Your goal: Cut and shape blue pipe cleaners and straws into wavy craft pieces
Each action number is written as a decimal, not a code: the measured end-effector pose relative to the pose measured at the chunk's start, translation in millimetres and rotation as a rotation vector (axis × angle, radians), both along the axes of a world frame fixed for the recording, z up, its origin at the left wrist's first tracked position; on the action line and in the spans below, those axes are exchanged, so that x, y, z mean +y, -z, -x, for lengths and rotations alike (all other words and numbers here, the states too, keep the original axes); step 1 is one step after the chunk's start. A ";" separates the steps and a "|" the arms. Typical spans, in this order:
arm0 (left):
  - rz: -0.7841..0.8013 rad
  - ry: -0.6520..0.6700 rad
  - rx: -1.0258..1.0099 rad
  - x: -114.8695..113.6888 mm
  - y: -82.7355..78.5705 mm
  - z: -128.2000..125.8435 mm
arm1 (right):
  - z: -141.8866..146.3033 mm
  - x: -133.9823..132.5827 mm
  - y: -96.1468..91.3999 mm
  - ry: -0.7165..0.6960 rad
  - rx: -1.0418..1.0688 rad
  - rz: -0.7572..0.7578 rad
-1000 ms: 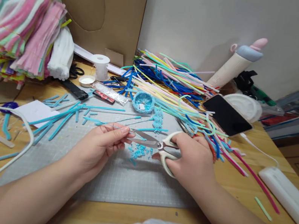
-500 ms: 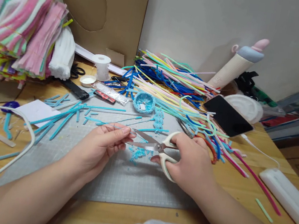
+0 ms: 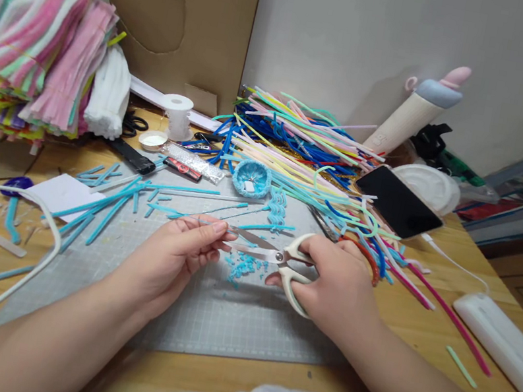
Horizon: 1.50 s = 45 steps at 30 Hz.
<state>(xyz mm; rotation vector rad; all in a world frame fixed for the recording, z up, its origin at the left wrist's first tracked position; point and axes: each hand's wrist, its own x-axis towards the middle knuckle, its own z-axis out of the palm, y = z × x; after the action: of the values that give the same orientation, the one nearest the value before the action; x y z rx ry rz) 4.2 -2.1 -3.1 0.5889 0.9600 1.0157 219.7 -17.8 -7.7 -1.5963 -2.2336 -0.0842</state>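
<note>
My left hand (image 3: 190, 247) is closed, thumb against fingertips, in a pinch on a thin pipe cleaner (image 3: 205, 221) that is mostly hidden by the fingers. My right hand (image 3: 341, 286) grips cream-handled scissors (image 3: 280, 258), whose blades point left at the left fingertips and stand slightly apart. Below the blades, blue fluff clippings (image 3: 243, 266) lie scattered on the grey cutting mat (image 3: 240, 326). Just beyond the hands are a wavy blue pipe-cleaner piece (image 3: 277, 209) and a round blue bowl-shaped piece (image 3: 251, 179).
Cut blue pipe cleaners (image 3: 112, 214) lie on the left. A colourful pipe-cleaner heap (image 3: 296, 135) fills the back, with a phone (image 3: 398, 202) to its right. Bundled pipe cleaners (image 3: 31, 44) stand back left. A white cable (image 3: 48, 254) loops at the left, and a power strip (image 3: 501, 350) lies right.
The scissor blades have closed further towards each other. A short blue strand seen between them before no longer shows there. Both hands stay in nearly the same place.
</note>
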 end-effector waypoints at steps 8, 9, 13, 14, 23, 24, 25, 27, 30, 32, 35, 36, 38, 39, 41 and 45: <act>-0.003 0.011 -0.002 -0.3 0.1 0.5 | -0.8 -0.8 -0.7 -0.005 0.003 0.004; -0.006 0.008 -0.002 -0.2 0.3 0.5 | -1.0 -0.8 -0.4 -0.006 0.003 0.005; -0.017 0.001 0.010 0.1 0.0 0.5 | -0.8 -0.4 0.1 -0.013 -0.002 0.018; -0.018 -0.001 0.014 0.1 -0.2 0.5 | -0.5 -0.5 -0.1 -0.010 -0.004 0.024; 0.009 -0.004 0.018 0.2 0.7 -0.7 | 3.0 -1.2 -1.3 -0.013 -0.010 0.052; 0.008 -0.005 0.018 0.1 0.8 -0.6 | 3.1 -1.2 -1.0 -0.013 -0.009 0.047; 0.007 -0.006 0.020 -0.1 0.8 -0.5 | 3.0 -1.3 -0.7 -0.013 -0.009 0.043; 0.008 -0.007 0.022 -0.2 0.9 -0.2 | 2.5 -1.4 -0.2 -0.013 -0.014 0.037; 0.000 0.002 0.027 0.4 1.6 0.0 | 1.2 -1.3 0.5 -0.007 -0.025 0.031; -0.014 0.012 0.027 1.1 2.2 0.1 | 0.3 -0.8 0.9 -0.006 -0.029 0.030; -0.030 0.011 0.020 2.0 2.6 0.2 | -0.3 0.3 1.3 -0.011 -0.030 0.026; -0.029 0.010 0.016 2.0 2.5 0.3 | -0.4 0.7 1.3 -0.014 -0.031 0.023; -0.025 0.007 0.006 1.7 2.2 0.3 | -0.6 1.1 1.3 -0.018 -0.034 0.017; -0.024 0.006 0.004 1.6 2.1 0.3 | -0.8 1.2 1.3 -0.020 -0.036 0.015; -0.022 0.003 0.006 1.5 2.0 0.1 | -1.4 1.2 1.4 -0.020 -0.038 0.005; -0.023 0.003 0.025 2.6 2.4 0.0 | -3.0 1.1 2.3 -0.022 -0.043 -0.019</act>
<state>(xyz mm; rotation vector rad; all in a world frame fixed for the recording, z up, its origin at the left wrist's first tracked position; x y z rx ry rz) 4.2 0.5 -5.5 0.6234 0.9702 1.0203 222.7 -16.7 -10.0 -1.5741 -2.2756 -0.1348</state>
